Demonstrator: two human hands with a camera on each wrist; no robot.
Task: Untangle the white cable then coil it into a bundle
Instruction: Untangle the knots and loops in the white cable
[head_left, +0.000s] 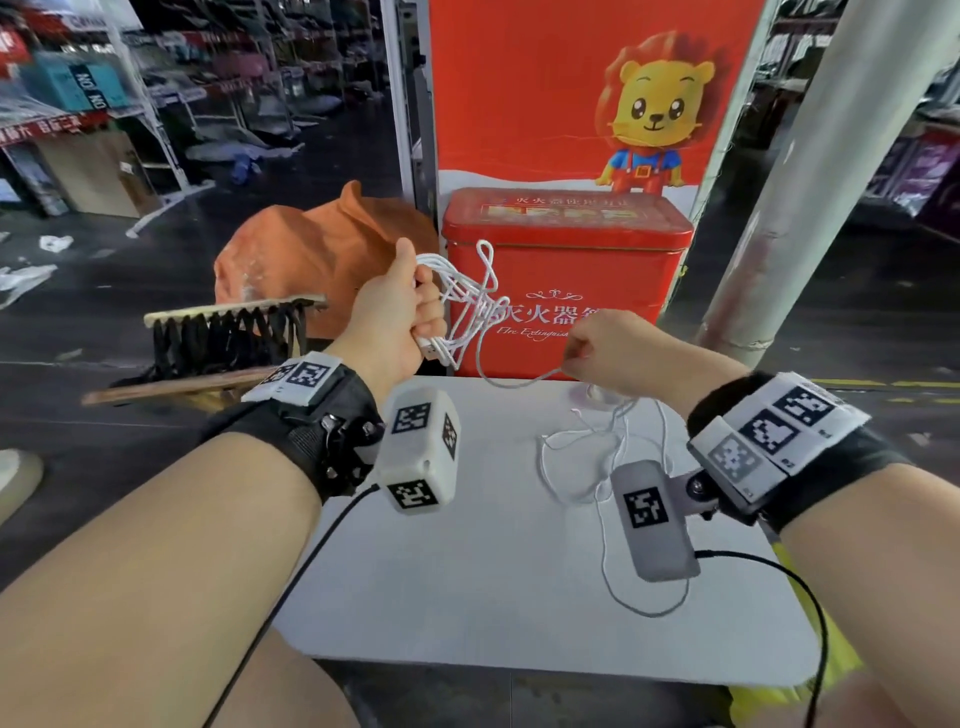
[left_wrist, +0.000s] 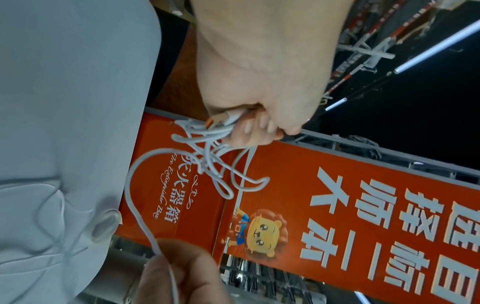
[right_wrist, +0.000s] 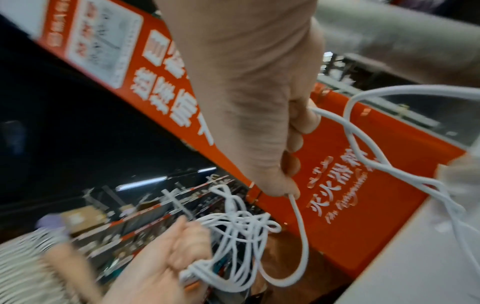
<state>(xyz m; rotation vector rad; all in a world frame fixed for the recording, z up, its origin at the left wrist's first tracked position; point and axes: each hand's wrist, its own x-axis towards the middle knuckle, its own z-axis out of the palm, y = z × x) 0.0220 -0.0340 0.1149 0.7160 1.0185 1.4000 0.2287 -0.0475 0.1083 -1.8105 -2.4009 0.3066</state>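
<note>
Dim hall all around, dark aisles far off; tube lights (left_wrist: 439, 48) glow overhead. The white table (head_left: 519, 597) is evenly lit, shadows soft. Wide lenses bend the pillar (head_left: 810, 171) at the edges. The right wrist view is smeared with motion blur.

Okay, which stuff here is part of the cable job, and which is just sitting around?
Part of the job:
white cable
left hand gripping its coils
right hand pinching a strand
white table

Just lying about:
red fire extinguisher box
orange cloth
lion poster

Bare table (head_left: 467, 597) near the body; red box (head_left: 566, 291) close behind its far edge.
</note>
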